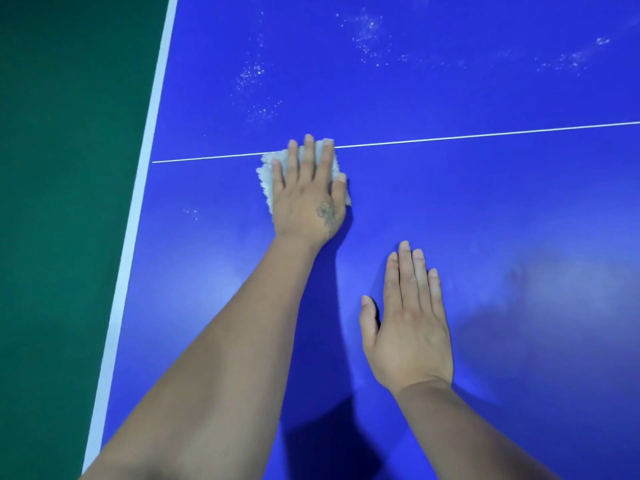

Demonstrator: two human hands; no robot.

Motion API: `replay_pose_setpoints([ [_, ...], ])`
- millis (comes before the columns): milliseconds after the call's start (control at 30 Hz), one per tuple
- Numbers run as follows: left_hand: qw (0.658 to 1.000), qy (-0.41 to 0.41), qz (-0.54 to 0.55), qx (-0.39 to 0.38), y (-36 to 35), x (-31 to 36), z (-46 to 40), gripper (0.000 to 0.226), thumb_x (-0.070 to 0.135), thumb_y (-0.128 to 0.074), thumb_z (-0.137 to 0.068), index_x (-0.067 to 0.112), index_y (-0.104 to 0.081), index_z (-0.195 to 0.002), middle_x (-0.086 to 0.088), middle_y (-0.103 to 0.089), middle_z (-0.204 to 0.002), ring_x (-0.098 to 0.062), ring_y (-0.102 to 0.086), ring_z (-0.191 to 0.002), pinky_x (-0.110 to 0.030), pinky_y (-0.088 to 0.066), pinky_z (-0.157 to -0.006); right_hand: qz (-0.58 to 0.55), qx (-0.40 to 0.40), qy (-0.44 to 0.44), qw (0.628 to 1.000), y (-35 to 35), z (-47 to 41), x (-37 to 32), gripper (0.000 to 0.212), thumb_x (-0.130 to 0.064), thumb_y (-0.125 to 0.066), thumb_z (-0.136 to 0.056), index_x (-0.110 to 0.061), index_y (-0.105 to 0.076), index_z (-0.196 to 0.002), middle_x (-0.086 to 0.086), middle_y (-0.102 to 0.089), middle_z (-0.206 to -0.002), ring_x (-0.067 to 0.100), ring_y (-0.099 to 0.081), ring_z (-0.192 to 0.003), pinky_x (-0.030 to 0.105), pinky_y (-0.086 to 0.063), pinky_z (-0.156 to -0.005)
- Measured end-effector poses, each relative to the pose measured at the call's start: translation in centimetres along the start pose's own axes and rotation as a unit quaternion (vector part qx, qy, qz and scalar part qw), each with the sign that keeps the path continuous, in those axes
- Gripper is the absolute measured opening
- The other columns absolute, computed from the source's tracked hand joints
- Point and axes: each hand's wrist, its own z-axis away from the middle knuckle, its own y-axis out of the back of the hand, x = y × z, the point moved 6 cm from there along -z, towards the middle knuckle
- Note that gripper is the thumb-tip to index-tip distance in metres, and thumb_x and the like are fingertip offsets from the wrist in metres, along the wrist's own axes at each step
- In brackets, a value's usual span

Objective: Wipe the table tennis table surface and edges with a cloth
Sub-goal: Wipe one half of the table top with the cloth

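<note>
**Flat hand on the cloth**

Pressing down with straight, spread fingers, the left hand (308, 192) lies flat on top of a white fluffy cloth (266, 174). It does not pinch or curl round the cloth. The cloth sits on the blue table (485, 209), a little left of the middle of the frame, right on the thin white line (485, 134) that runs across the table.

Most of the cloth is hidden under the hand. Only its fuzzy edges peek out on the left, at the top between the fingers, and a bit by the thumb. So its full shape and which way its long side runs cannot be told.

The right hand (408, 327) rests flat on the bare table, lower right of the cloth, fingers straight and close together, holding nothing. Both arms are cut off at the bottom of the frame.

A small dark tattoo (325, 213) is on the back of the left hand; it is too blurry to read.

White dusty specks (369, 32) are scattered on the table near the top. A white stripe (138, 202) marks the table's left edge, with green floor (62, 168) beside it.
</note>
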Motion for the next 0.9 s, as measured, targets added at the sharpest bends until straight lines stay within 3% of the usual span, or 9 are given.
replay_pose_setpoints([
  [100,0.996,-0.091,0.0,0.004,0.0,1.8,4.1,0.065,0.051,-0.018,-0.112,0.026,-0.022,-0.171,-0.003,-0.019,-0.179,-0.028,-0.009,-0.166,-0.055,-0.008,-0.133,-0.007,0.003,0.002,1.0,0.0,0.0,0.1,0.074,-0.043,-0.03,-0.107,0.0,-0.02,-0.166,0.014,-0.009,-0.177,0.029,-0.007,-0.164,0.051,-0.017,-0.132],
  [200,0.992,-0.126,0.004,0.006,0.3,1.5,9.4,0.061,0.049,-0.024,-0.115,0.026,-0.021,-0.172,-0.001,-0.019,-0.179,-0.025,-0.007,-0.167,-0.053,-0.01,-0.133,-0.009,0.011,0.001,1.0,0.0,0.1,0.2,0.071,-0.042,-0.028,-0.109,0.0,-0.02,-0.166,0.013,-0.009,-0.177,0.027,-0.006,-0.165,0.051,-0.017,-0.132],
  [400,0.999,-0.04,0.017,-0.007,1.4,-4.6,17.1,0.062,0.049,-0.03,-0.114,0.031,-0.016,-0.172,0.005,-0.011,-0.18,-0.019,-0.001,-0.167,-0.052,-0.007,-0.134,-0.027,0.023,0.0,0.999,0.0,0.1,0.2,0.071,-0.044,-0.029,-0.11,-0.002,-0.022,-0.166,0.01,-0.011,-0.177,0.025,-0.005,-0.165,0.049,-0.016,-0.132],
  [633,0.996,0.093,-0.004,0.01,1.4,-9.5,10.8,0.066,0.053,-0.019,-0.11,0.028,-0.02,-0.171,-0.004,-0.018,-0.179,-0.03,-0.01,-0.166,-0.057,-0.01,-0.132,-0.033,0.034,-0.002,0.999,0.1,0.1,0.3,0.07,-0.044,-0.028,-0.11,-0.002,-0.021,-0.166,0.009,-0.011,-0.177,0.024,-0.004,-0.165,0.048,-0.015,-0.133],
  [767,0.997,0.076,0.014,0.016,0.9,-7.0,7.5,0.067,0.053,-0.019,-0.109,0.027,-0.019,-0.172,-0.006,-0.016,-0.179,-0.032,-0.007,-0.166,-0.057,-0.006,-0.133,-0.042,0.046,0.0,0.998,0.1,0.1,0.3,0.07,-0.043,-0.03,-0.11,-0.003,-0.024,-0.166,0.009,-0.012,-0.177,0.024,-0.006,-0.165,0.049,-0.015,-0.133],
  [900,1.0,0.0,0.013,0.02,0.6,-3.0,9.1,0.065,0.05,-0.021,-0.111,0.025,-0.022,-0.171,-0.006,-0.018,-0.179,-0.03,-0.008,-0.166,-0.056,-0.007,-0.133,-0.043,0.052,0.004,0.998,0.0,0.1,0.4,0.069,-0.043,-0.031,-0.11,-0.002,-0.025,-0.166,0.01,-0.013,-0.177,0.025,-0.007,-0.165,0.05,-0.016,-0.132],
])
